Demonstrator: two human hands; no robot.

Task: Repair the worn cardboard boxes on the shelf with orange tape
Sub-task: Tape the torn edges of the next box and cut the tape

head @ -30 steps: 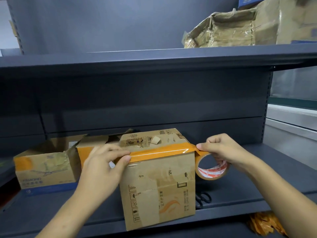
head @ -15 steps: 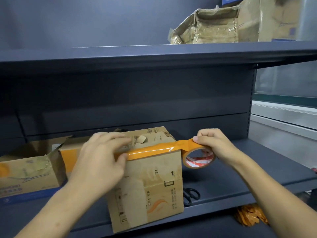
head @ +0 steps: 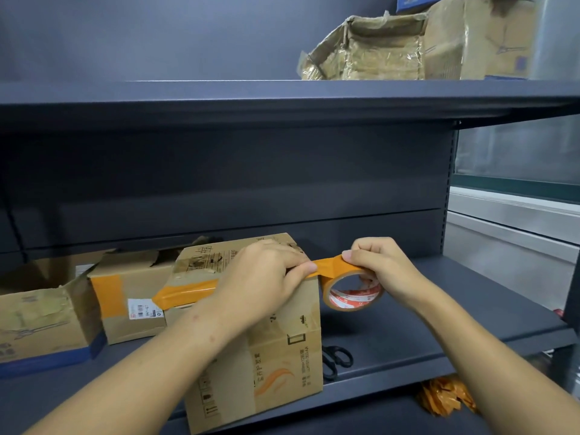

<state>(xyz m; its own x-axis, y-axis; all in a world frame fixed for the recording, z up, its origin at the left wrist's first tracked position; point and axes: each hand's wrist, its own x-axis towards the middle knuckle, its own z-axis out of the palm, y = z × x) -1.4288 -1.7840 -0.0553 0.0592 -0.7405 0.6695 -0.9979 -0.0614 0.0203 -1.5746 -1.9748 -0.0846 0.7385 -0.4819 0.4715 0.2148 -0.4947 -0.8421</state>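
Note:
A worn cardboard box (head: 282, 356) stands upright at the front of the dark shelf (head: 408, 334). A strip of orange tape (head: 185, 291) runs along its top front edge. My left hand (head: 266, 277) presses the tape down at the box's top right corner. My right hand (head: 383, 265) holds the orange tape roll (head: 351, 293) just right of the box, with a short stretch of tape (head: 329, 266) pulled taut between roll and corner.
Black scissors (head: 335, 359) lie on the shelf right of the box. Two more boxes (head: 131, 296) (head: 40, 324) sit at the left, one patched with orange tape. Crumpled boxes (head: 376, 48) fill the upper shelf. Orange tape scraps (head: 445, 400) lie below.
My left hand has slid right along the tape to the box's right corner. My right hand keeps the roll close to that corner. The view has shifted left, showing more of the left boxes.

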